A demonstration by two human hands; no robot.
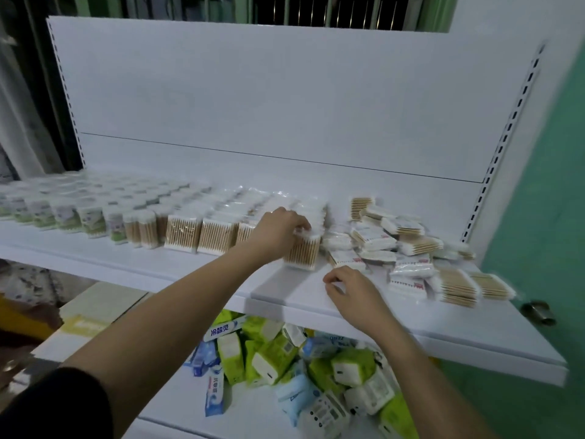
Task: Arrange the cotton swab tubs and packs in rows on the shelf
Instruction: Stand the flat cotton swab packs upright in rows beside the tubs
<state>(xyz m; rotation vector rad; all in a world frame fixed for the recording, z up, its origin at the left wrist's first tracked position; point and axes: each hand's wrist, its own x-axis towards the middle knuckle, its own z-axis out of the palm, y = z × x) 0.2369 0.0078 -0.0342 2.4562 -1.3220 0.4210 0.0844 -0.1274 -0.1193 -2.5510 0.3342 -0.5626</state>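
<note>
Left hand [278,228] pinching upright clear-wrapped wooden cotton swab pack [302,253], best squared flush beside standing packs [202,231] on white metal shelf [285,293]; right hand [351,288] hovering loosely curled, holding nothing.

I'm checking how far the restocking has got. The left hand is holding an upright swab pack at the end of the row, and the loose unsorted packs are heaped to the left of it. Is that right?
Not quite. In the head view the left hand does hold the upright swab pack at the row's end, but the loose unsorted packs are heaped to its right, not its left. To the left stand the finished rows.
</note>
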